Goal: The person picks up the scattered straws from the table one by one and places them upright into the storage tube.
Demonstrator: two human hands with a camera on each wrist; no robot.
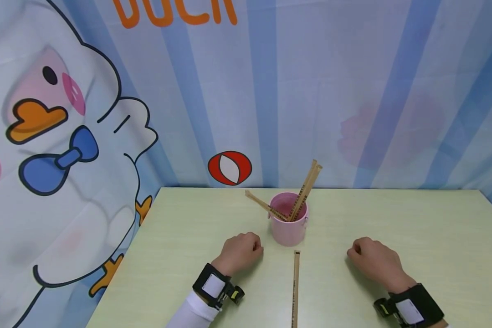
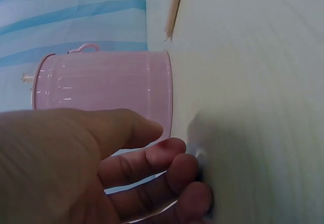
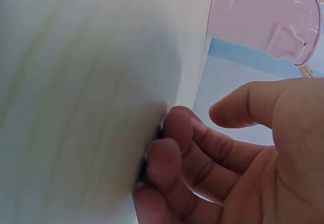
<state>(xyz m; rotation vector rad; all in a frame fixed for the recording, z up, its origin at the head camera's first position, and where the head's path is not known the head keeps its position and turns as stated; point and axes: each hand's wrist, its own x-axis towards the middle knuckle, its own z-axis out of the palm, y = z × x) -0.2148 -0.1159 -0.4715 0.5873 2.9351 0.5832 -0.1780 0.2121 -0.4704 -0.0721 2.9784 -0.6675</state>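
Observation:
A pink bucket [image 1: 288, 232] with small side handles stands on the table, and several slim tan sticks [image 1: 305, 191] with dark printing lean in it. One more such stick [image 1: 296, 289] lies on the table in front of the bucket, pointing toward the viewer. Left of the bucket, my left hand [image 1: 239, 251] rests on the table with fingers loosely curled and nothing in them. My right hand [image 1: 375, 259] rests to the right of the lying stick, its fingers likewise bent and holding nothing. In the right wrist view its fingertips [image 3: 164, 161] touch the tabletop.
The pale wooden table [image 1: 434, 228] ends at a blue striped cloth backdrop [image 1: 311, 91] with a printed duck on the left. A black wrist camera strap [image 1: 213, 284] sits on the left wrist, another strap [image 1: 418, 305] on the right.

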